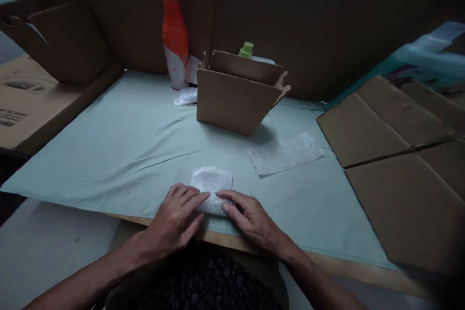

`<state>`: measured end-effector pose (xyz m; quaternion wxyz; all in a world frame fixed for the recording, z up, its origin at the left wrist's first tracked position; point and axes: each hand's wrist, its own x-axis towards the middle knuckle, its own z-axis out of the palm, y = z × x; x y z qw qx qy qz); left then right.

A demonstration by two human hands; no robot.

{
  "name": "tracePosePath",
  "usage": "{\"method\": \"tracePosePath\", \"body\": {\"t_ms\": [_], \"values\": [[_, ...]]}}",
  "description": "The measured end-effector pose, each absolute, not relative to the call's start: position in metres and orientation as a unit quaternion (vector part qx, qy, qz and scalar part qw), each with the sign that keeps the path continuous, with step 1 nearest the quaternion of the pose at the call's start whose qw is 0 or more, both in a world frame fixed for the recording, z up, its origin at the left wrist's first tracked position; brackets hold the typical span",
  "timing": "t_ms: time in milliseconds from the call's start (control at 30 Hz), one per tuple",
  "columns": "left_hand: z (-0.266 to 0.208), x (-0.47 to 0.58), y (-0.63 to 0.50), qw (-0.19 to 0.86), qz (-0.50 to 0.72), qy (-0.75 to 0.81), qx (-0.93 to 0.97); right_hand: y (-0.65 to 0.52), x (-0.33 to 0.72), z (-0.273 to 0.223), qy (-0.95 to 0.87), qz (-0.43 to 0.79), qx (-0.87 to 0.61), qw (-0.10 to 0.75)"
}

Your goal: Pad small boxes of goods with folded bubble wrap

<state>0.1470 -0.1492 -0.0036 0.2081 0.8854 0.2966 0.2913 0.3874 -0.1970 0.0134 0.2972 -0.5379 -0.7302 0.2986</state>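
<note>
A folded piece of clear bubble wrap [211, 181] lies flat on the cloth near the front edge of the table. My left hand [180, 210] grips its left side, the index finger stretched across the top and the thumb at the near edge. On the right side, my right hand [249, 215] holds it, with thumb and index finger pressed on its surface. Whether anything is wrapped inside the folds cannot be seen. To the right, a loose strip of bubble wrap [285, 154] lies apart from both hands.
An open cardboard box [232, 99] stands behind the bubble wrap. Behind it are an orange bottle [175, 34] and a green cap [247, 49]. Large cardboard boxes border the left [74, 41] and right [407, 193]. Pale green cloth [119, 126] covers the table.
</note>
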Motion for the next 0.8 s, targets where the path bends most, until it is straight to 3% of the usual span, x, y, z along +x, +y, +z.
{"method": "tracePosePath", "body": {"t_ms": [133,267,333,400,600,800], "values": [[-0.017,0.157,-0.132,0.254,0.278,0.336,0.863,-0.206,0.388,0.008,-0.772,0.088,-0.540,0.324],[-0.025,0.165,-0.113,0.232,0.264,0.395,0.849,-0.200,0.381,0.002,-0.842,-0.004,-0.492,0.223],[-0.022,0.164,-0.112,0.247,0.296,0.431,0.816,-0.186,0.381,0.000,-0.846,0.009,-0.496,0.197],[-0.018,0.159,-0.117,0.311,0.341,0.474,0.750,-0.170,0.385,-0.002,-0.829,0.056,-0.511,0.222],[-0.012,0.160,-0.135,0.660,0.365,0.498,0.429,-0.156,0.388,0.001,-0.731,0.245,-0.547,0.327],[-0.006,0.181,-0.136,0.700,0.366,0.462,0.403,-0.176,0.389,0.019,-0.670,0.387,-0.535,0.339]]}}
